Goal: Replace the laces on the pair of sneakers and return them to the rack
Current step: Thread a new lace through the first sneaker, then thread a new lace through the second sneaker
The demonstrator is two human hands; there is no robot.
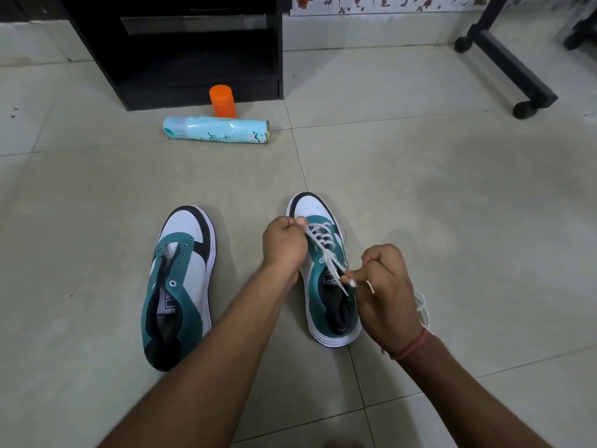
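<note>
Sneakers stand side by side on the floor: the left sneaker has bare eyelets, the right sneaker is partly laced. Your left hand pinches the white lace near the toe. Your right hand pinches a lace end over the tongue.

— Any writing you can read?
— On the spray can, far beyond both hands, only the letters "je" show.
— And the sneakers?
— Each tongue label carries a dark mark, too small to read.
</note>
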